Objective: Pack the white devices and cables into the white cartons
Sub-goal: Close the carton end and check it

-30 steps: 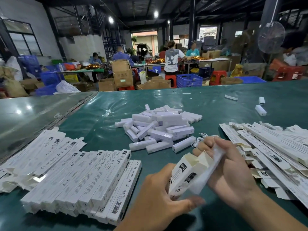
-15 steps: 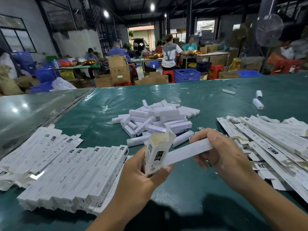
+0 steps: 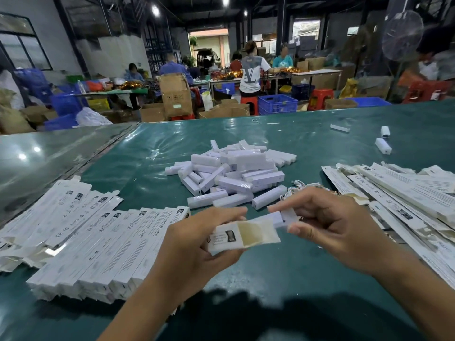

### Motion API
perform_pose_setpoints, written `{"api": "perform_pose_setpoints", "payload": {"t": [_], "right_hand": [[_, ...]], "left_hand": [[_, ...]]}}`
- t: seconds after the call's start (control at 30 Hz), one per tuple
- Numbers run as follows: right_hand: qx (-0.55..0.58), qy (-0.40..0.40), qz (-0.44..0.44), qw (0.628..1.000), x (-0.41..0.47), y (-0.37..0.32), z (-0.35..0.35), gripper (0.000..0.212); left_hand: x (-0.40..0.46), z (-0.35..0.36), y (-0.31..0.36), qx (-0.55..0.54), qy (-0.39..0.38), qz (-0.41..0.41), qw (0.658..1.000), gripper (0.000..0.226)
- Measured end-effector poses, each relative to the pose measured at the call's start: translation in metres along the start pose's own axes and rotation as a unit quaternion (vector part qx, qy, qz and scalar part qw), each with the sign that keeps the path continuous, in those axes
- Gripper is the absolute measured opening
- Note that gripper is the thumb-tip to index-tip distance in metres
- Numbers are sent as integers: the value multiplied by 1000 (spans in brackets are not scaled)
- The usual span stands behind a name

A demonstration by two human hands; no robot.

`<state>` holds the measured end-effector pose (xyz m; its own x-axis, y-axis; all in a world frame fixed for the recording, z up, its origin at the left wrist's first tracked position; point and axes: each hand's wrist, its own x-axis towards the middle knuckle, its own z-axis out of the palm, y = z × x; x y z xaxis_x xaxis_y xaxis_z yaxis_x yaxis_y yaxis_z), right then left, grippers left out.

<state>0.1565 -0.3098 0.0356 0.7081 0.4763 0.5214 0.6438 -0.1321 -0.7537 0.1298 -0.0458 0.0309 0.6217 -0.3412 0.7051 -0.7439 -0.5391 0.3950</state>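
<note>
The person's left hand (image 3: 197, 242) is curled round a long white printed cardboard carton (image 3: 242, 236), thumb along its upper edge and the fingers (image 3: 216, 252) wrapped beneath, holding it up off the green plastic-covered tabletop (image 3: 270, 279). The carton's open end faces right, its pale inner flap showing. The right hand (image 3: 330, 225) pinches the tail of a slim white rectangular device (image 3: 283, 216) between the thumb and the forefinger; the other fingers are loosely bent and hold nothing. Most of the device is already inside the carton's mouth, with only its short end sticking out on the right.

Beyond the hands, in the middle of the tabletop, lies a loose heap of white bar-shaped devices (image 3: 234, 173). Just right of the heap, near the right hand's knuckles, sits a tangle of thin white cables (image 3: 301, 187). To the left is a neat overlapping row of white cartons lying flat (image 3: 98, 239), printed sides up. On the right a messier spread of flat white cartons (image 3: 406, 198) fans across the tabletop. Three stray white devices (image 3: 383, 145) lie far back on the right, well apart from the heap.
</note>
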Motion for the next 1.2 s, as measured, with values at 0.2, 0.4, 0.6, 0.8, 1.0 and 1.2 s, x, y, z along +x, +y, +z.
{"api": "perform_pose_setpoints", "payload": {"t": [0.2,0.4,0.6,0.8,1.0,1.2], "right_hand": [[-126,-14,-42,991,2,-7,4,33],[-149,-17,-64,987,1,-8,6,39],[-143,-23,-64,987,-1,-2,9,30],[-118,-34,-27,992,-3,2,9,30],[91,-9,75,993,2,7,-8,20],[127,34,70,989,-1,7,-25,22]], "left_hand": [[-2,6,2,49,-65,40,996,47],[-2,5,4,122,-65,94,986,30],[-1,4,7,139,-67,126,980,27],[-5,7,3,105,-88,82,987,29],[2,14,6,-174,-7,-212,962,34],[-4,20,-10,-118,-35,-336,934,53]]}}
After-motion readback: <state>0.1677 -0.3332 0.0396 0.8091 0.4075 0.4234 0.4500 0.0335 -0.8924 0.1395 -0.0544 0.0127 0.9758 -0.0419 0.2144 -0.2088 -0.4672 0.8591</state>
